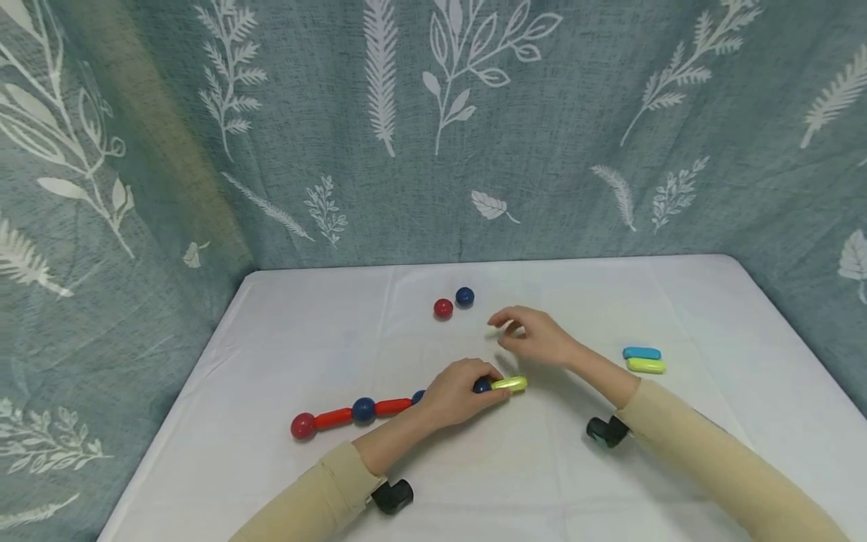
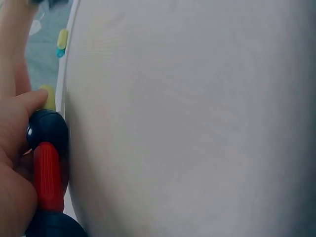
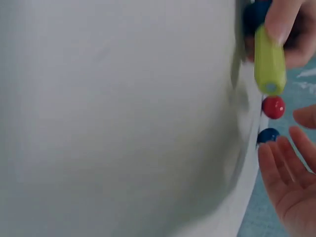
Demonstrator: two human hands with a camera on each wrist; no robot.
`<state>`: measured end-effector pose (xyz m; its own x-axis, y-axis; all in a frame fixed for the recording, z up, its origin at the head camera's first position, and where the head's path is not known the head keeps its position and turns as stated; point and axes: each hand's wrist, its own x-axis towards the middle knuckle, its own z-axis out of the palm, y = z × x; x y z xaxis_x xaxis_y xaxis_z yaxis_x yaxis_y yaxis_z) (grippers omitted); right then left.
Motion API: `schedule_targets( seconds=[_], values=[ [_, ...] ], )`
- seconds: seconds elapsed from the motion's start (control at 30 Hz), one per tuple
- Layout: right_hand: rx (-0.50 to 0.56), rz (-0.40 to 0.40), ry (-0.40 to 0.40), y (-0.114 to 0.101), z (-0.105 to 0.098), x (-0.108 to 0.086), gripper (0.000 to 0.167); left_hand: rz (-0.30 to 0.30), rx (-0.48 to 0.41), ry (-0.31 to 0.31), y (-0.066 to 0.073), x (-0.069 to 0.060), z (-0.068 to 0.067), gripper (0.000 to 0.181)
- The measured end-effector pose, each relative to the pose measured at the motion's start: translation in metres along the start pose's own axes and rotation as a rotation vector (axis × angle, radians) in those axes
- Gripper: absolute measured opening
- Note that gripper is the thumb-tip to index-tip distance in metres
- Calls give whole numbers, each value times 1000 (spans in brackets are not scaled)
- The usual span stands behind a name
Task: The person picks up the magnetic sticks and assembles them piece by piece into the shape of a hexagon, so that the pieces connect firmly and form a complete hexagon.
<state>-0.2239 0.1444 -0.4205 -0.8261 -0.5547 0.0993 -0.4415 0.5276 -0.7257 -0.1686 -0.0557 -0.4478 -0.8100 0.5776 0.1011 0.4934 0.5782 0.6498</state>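
My left hand (image 1: 458, 393) grips the right part of a chain of balls and rods lying across the white table (image 1: 542, 474). Its left end is a red ball (image 1: 303, 427), followed by red rods (image 1: 334, 418) alternating with dark blue balls (image 1: 363, 409); the hand hides part of it. At the right end sticks out a yellow-green rod (image 1: 510, 384), under the left thumb; the right wrist view shows the free tip of this rod (image 3: 270, 64). Beyond that tip hovers my right hand (image 1: 535, 336), fingers loosely bent, holding nothing.
A loose red ball (image 1: 443, 309) and a loose blue ball (image 1: 464, 297) lie towards the back of the table. Over on the right, a light blue rod (image 1: 642, 353) lies against another yellow-green rod (image 1: 646, 366). Leaf-patterned cloth (image 1: 420, 203) hangs behind.
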Motion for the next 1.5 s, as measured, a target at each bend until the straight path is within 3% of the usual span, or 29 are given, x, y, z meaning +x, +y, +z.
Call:
schedule_targets(
  seconds=[0.27,0.5,0.67,1.13,1.3,1.5],
  values=[
    [-217,-60,-13,3,5,66,49,12,37,-7,-1,-1,2,22],
    [-314,-111,-83,5,8,78,40,3,22,-14,-1,-4,0,23],
    [-275,-115,-89,10,2,53,33,-23,10,-22,1,-4,1,24],
    [-62,-6,-103,23,-9,-48,37,-55,-24,-10,2,-3,-4,22],
    [-21,-15,-102,22,-7,-64,38,-50,-22,-2,1,-1,-4,22],
    [-32,-91,-107,19,-2,-66,34,-16,-14,5,0,2,-3,21]
  ],
)
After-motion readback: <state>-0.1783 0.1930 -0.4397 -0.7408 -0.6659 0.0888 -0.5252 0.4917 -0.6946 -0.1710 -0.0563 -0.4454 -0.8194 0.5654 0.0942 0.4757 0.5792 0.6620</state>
